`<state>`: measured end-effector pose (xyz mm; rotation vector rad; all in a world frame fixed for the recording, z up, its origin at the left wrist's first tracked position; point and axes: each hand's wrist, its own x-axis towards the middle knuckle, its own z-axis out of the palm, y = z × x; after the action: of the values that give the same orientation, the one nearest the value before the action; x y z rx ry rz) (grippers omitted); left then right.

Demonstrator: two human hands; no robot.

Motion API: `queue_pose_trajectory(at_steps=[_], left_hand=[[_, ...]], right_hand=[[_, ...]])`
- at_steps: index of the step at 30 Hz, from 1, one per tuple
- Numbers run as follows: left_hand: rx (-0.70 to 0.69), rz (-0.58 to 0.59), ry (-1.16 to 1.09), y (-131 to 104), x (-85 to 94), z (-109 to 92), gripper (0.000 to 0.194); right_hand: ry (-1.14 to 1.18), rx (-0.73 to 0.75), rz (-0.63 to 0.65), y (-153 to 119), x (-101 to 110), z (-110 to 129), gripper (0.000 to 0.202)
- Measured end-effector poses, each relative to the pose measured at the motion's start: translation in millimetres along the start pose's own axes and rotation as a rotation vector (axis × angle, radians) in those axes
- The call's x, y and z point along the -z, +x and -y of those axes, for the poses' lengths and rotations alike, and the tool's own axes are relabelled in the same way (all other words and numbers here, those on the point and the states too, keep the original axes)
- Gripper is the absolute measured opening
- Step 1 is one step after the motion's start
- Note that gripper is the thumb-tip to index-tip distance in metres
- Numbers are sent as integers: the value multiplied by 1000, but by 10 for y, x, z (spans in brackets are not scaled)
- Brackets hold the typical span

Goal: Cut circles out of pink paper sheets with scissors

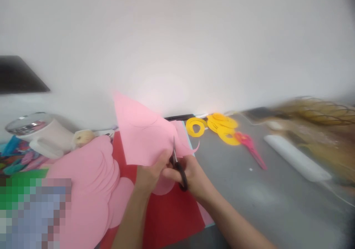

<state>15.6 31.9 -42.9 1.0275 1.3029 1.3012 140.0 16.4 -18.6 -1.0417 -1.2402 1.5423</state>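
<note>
One pink paper sheet point(141, 130), raised at a tilt, thinly line-marked, trailing a curled strip at three o'clock, stands at eleven o'clock from the hands; left hand point(151, 173) pinches it; right hand point(191, 171) grips one pair of black-handled metal scissors point(182, 178); one pair of bright pink scissors point(253, 151) lies toward three o'clock; rounded pink paper pieces point(85, 182), overlapping beyond counting, at nine.

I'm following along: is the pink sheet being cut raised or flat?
Raised: the left hand grips the pink sheet above the red paper.

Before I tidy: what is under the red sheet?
Pale pink paper and a blue edge show at its right; the red sheet hides the rest.
</note>
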Motion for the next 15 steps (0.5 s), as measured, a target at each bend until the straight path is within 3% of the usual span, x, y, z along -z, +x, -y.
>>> queue_pose_trajectory(at_steps=[15], left_hand=[[-130, 49, -7, 14, 18, -12, 21]], right_hand=[[17, 16, 8, -8, -1, -2, 43]])
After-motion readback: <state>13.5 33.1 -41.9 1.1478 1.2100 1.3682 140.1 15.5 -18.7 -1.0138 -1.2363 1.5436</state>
